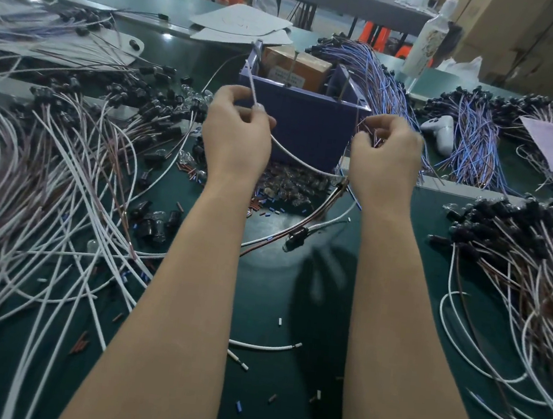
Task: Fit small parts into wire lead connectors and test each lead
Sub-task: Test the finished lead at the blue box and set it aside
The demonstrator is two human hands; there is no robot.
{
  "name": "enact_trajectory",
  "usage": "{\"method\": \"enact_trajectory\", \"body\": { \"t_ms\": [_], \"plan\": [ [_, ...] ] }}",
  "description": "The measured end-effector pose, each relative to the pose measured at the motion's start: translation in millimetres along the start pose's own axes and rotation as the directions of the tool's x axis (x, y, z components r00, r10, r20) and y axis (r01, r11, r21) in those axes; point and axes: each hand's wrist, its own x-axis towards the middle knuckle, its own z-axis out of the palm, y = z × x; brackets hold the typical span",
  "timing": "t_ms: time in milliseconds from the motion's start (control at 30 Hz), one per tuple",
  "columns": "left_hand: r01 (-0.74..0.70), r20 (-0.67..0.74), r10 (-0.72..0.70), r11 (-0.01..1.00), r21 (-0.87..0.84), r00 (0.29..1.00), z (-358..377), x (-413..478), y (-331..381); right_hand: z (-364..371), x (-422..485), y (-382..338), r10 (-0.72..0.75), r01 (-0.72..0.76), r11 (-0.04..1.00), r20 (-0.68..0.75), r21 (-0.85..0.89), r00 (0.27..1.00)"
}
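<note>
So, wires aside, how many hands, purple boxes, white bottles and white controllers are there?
Hands: 2, left hand pinching a white wire, right hand gripping brown wires
Purple box: 1
White bottle: 1
White controller: 1
Total: 5

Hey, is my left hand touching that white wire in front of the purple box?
Touching. The head view shows the left hand pinching the white wire between thumb and fingertips, in front of the purple box.

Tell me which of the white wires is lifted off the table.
The white wire pinched by the left hand, sagging across the purple box toward the right hand; the other white ones lie on the table.
</note>
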Motion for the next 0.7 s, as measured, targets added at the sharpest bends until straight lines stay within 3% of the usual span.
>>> {"method": "enact_trajectory", "body": {
  "t_ms": [33, 100, 167, 200, 267, 333, 400, 467, 500, 567, 633, 700],
  "plan": [
    [0.025, -0.025, -0.026, 0.999, -0.035, 0.999, -2.2, 1.3, 0.4, -6.5, 2.0, -2.5, -0.025, 0.025, 0.999, 0.021, -0.04, 0.999],
    [0.058, -0.074, -0.066, 0.992, -0.108, 0.995, -5.5, 2.3, 1.7, -17.4, 2.2, -7.5, -0.007, 0.041, 0.994, 0.311, -0.104, 0.95],
    [0.086, -0.115, -0.114, 0.97, -0.226, 0.987, -8.2, 2.6, 3.5, -20.0, -4.1, -10.2, 0.122, 0.082, 0.962, 0.676, -0.262, 0.727],
    [0.101, -0.133, -0.143, 0.954, -0.283, 0.981, -9.6, 2.5, 4.8, -17.2, -9.2, -11.0, 0.203, 0.104, 0.938, 0.768, -0.33, 0.607],
    [0.116, -0.175, -0.19, 0.924, -0.364, 0.966, -12.4, 3.5, 6.0, -7.9, -16.4, -10.3, 0.322, 0.101, 0.906, 0.824, -0.411, 0.466],
    [0.095, -0.228, -0.186, 0.929, -0.358, 0.956, -14.5, 4.8, 6.8, 0.6, -20.7, -9.1, 0.35, 0.061, 0.909, 0.834, -0.413, 0.427],
    [0.017, -0.306, -0.067, 0.987, -0.163, 0.95, -16.6, 4.2, 8.8, 3.9, -23.1, -10.7, 0.274, 0.098, 0.932, 0.856, -0.348, 0.438],
    [-0.156, -0.292, 0.166, 0.986, 0.058, 0.942, -16.8, 0.8, 16.0, -0.3, -20.3, -15.2, 0.095, 0.199, 0.953, 0.847, -0.23, 0.524],
    [-0.259, -0.222, 0.279, 0.959, 0.114, 0.934, -15.4, -0.9, 20.3, -3.7, -17.3, -17.5, -0.013, 0.233, 0.96, 0.812, -0.152, 0.583],
    [-0.407, 0.049, 0.404, 0.908, 0.101, 0.913, -10.9, -6.5, 29.5, -12.4, -10.5, -23.3, -0.202, 0.227, 0.972, 0.671, 0.052, 0.713],
    [-0.449, 0.347, 0.397, 0.89, 0.081, 0.85, -4.3, -14.7, 36.0, -20.4, -6.3, -27.8, -0.299, 0.167, 0.941, 0.495, 0.294, 0.816],
    [-0.423, 0.484, 0.329, 0.901, 0.096, 0.811, 0.4, -18.7, 35.4, -22.5, -5.6, -26.0, -0.255, 0.055, 0.876, 0.362, 0.48, 0.897]
  ]
}}
